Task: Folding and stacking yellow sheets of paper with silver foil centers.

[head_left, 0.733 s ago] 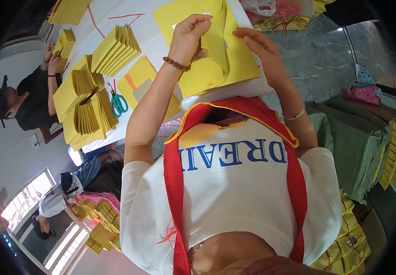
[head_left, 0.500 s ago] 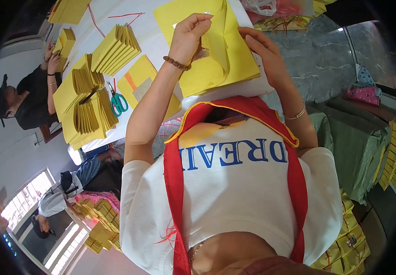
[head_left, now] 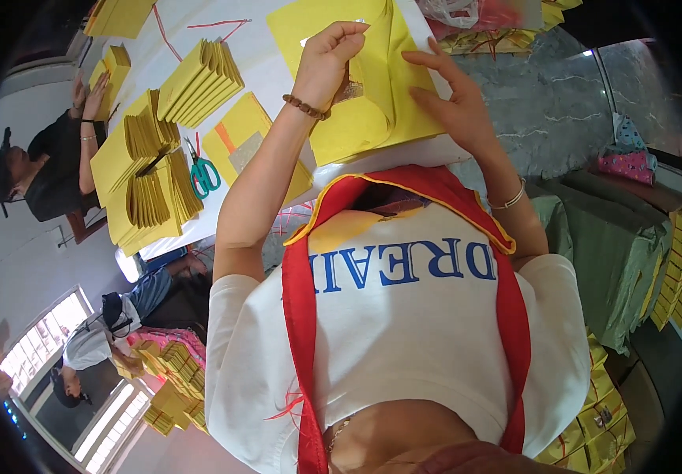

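Note:
A stack of yellow paper sheets (head_left: 412, 118) lies on the white table in front of me. The top sheet (head_left: 372, 110) is curled over from the left, and a gold-brown foil patch shows beside my wrist. My left hand (head_left: 329, 63) is closed in a pinch on that curled sheet. At the stack's right edge, my right hand (head_left: 455, 99) has its thumb and fingers apart, its fingertips close to the paper. Left of my left forearm lie a flat yellow sheet with an orange stripe and grey patch (head_left: 246, 146) and green-handled scissors (head_left: 205, 175).
Folded yellow paper bundles (head_left: 201, 83) and more bundles (head_left: 147, 174) cover the left of the white table (head_left: 266, 75). Red strings (head_left: 165, 33) lie there. A co-worker in black (head_left: 56, 166) handles yellow paper at far left. Green wrapped bales (head_left: 601, 245) stand on the right.
My right hand has shifted slightly left and down, its fingers spreading wider near the stack's edge. My left hand stays on the curled sheet. The co-worker's hands have moved a little.

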Action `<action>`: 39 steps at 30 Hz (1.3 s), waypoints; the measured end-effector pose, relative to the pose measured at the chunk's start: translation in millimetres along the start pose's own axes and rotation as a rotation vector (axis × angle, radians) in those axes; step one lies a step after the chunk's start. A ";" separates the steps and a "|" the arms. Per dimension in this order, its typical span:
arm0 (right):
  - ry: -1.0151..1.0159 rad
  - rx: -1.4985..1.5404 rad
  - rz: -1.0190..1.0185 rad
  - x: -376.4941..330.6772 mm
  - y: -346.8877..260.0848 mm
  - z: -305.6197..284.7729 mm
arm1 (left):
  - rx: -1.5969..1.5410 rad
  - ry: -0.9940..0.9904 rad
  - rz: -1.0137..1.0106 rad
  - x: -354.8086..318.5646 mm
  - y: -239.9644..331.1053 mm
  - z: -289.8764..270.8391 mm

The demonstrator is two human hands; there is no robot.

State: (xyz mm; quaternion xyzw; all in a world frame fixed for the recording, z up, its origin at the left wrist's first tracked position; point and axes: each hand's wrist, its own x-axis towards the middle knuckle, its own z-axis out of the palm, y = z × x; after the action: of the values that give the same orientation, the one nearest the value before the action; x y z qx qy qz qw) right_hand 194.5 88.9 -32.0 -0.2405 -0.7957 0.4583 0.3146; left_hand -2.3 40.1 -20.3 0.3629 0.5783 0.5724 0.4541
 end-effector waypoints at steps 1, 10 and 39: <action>0.043 -0.211 -0.101 0.0 0.5 0.4 | 0.000 0.001 0.000 -0.4 1.0 1.0; 0.111 0.519 0.285 -0.4 -10.0 3.3 | -0.043 -0.007 -0.008 -0.1 0.4 0.5; 0.115 0.494 0.396 4.4 -6.4 0.1 | -0.111 -0.020 -0.060 1.2 -3.3 -0.8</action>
State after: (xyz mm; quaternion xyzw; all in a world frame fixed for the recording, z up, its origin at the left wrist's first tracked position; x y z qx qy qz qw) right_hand 190.8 88.8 -25.2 -0.3327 -0.5791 0.6755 0.3126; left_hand -3.1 40.6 -23.8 0.3256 0.5518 0.5860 0.4961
